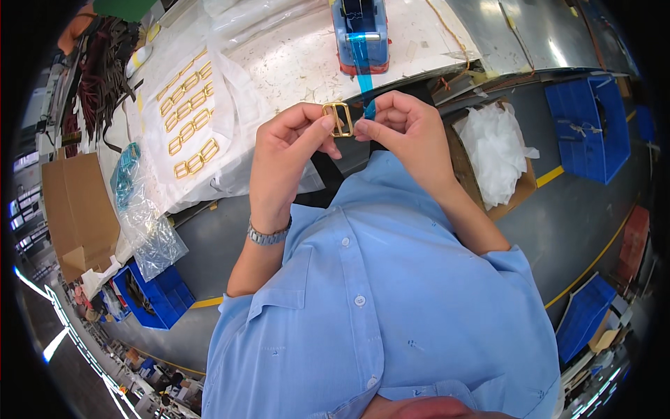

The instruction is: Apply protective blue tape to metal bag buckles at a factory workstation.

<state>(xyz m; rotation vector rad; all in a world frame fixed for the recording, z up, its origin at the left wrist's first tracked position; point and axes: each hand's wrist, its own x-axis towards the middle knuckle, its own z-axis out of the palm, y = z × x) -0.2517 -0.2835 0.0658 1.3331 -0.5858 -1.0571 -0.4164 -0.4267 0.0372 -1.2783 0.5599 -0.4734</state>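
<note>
A gold-coloured metal buckle [338, 119] with a centre bar is pinched between the thumb and fingers of my left hand [296, 138]. Close beside it, my right hand [403, 126] pinches the end of a strip of blue tape [363, 66]. That strip runs down from a blue tape dispenser [361, 35] at the table's near edge. Whether the tape touches the buckle I cannot tell. Several more gold buckles [187, 119] lie in rows on a white sheet to the left.
The white worktable [293, 70] spans the far side. A carton of white wrapping [494, 153] stands at the right, near a blue crate [590, 129]. To the left are dark straps [105, 70], a cardboard box [80, 209], a clear plastic bag [150, 241] and another blue crate [157, 297].
</note>
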